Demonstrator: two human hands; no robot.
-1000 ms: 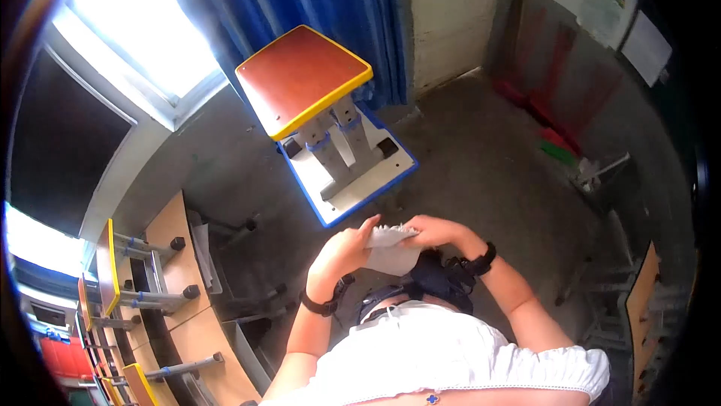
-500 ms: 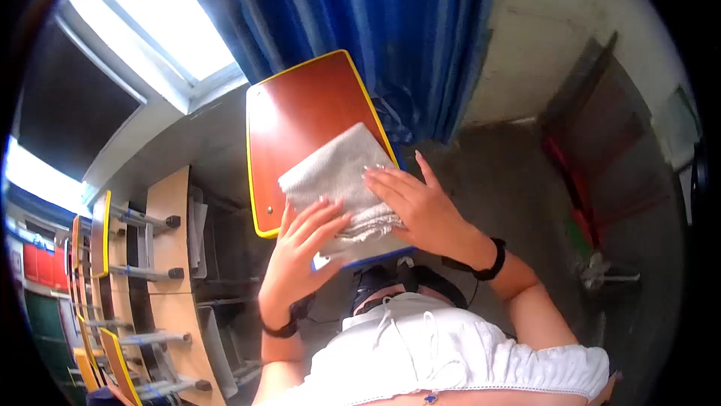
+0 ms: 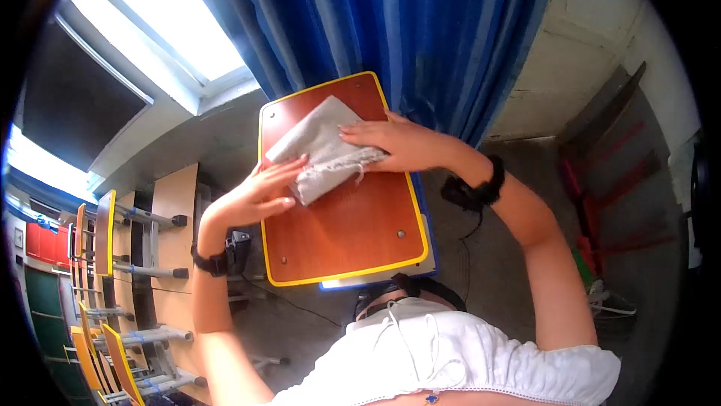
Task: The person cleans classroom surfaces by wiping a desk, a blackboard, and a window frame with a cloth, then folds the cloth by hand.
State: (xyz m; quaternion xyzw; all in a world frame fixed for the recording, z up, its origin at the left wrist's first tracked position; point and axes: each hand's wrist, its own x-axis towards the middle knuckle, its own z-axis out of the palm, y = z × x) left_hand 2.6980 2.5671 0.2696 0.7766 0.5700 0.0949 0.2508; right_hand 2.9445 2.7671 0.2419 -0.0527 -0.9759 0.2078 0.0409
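A folded grey cloth (image 3: 319, 143) with a frayed edge lies on the red-brown top with a yellow rim (image 3: 345, 233). On the cloth's left lower side rests my left hand (image 3: 259, 194), its fingers spread over the fabric. My right hand (image 3: 398, 143) lies flat on the right side of the cloth, fingers stretched out. Both palms face down, and neither hand is closed round the cloth. Each wrist wears a black band.
A blue curtain (image 3: 375, 23) hangs just behind the top. Stacked desks and stools (image 3: 174, 233) stand at the left, below a bright window (image 3: 169, 15). Red long-handled things (image 3: 601, 199) lean by the right wall. A cable runs across the floor.
The view has come closer over the red-brown top. The cloth, first held between both hands, now lies on it, shifted toward its far part since half a second ago. Both hands have opened.
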